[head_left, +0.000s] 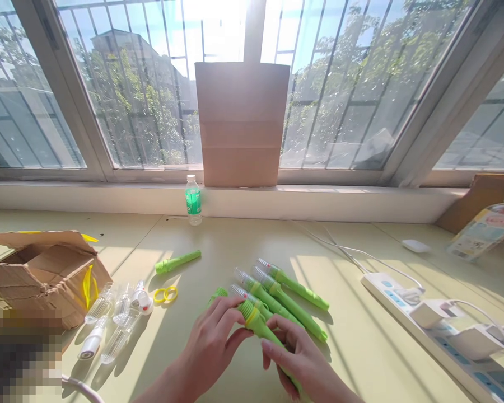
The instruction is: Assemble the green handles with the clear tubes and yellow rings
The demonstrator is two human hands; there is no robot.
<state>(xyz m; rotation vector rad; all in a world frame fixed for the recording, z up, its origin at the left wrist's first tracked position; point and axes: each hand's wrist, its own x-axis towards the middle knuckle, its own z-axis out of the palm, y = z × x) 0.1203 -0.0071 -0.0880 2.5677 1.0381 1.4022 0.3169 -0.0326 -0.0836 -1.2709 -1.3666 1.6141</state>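
Observation:
My right hand (302, 358) is wrapped around the body of a green plastic tube (258, 324), whose ribbed, threaded end points up and left. A thin yellow ring sits just below that thread. At this end, the fingers and thumb of my left hand (214, 341) are closed on the tube. Another green threaded end (218, 293) shows behind my left hand, its rest hidden. Just beyond lie several green tubes with clear caps (296, 285), side by side and slanting. Farther left, a single uncapped green tube (177, 262) rests on the table.
Two yellow rings (166, 294) lie beside several clear caps (121, 330) and white parts (93, 338) at left. An open cardboard box (37, 274) stands behind them. A power strip (420, 324) with cables runs along the right. A bottle (194, 201) stands near the window.

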